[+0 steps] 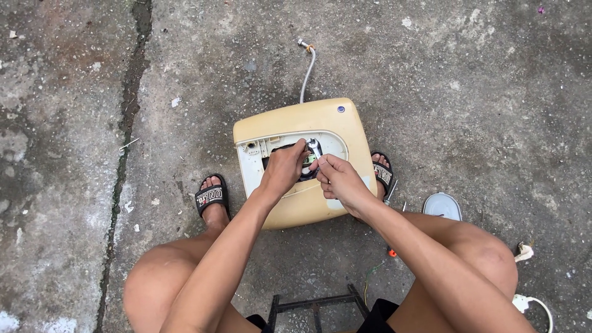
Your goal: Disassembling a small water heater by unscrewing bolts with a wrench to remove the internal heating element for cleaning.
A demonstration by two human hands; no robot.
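Yellowed heater casing (pixel 333 123) flat on concrete floor (pixel 462 92) btwn person's feet. Left hand (pixel 283 169) pinched inside opening; right hand (pixel 339 179) clamped on metal spanner (pixel 314 148). Hands nearly touching.

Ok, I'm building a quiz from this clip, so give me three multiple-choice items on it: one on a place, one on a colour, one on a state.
1. Where does the yellowed appliance casing lie?
A. on a bench
B. on the concrete ground, between the person's feet
C. on the person's lap

2. What colour are the person's sandals?
A. black
B. red
C. white

3. What is the right hand doing?
A. resting on a knee
B. hanging free
C. gripping a metal wrench at the casing's opening

Answers: 1 B, the concrete ground shows all around the casing; 2 A, both straps are black; 3 C, its fingers close on the handle while the left hand works beside the wrench head.
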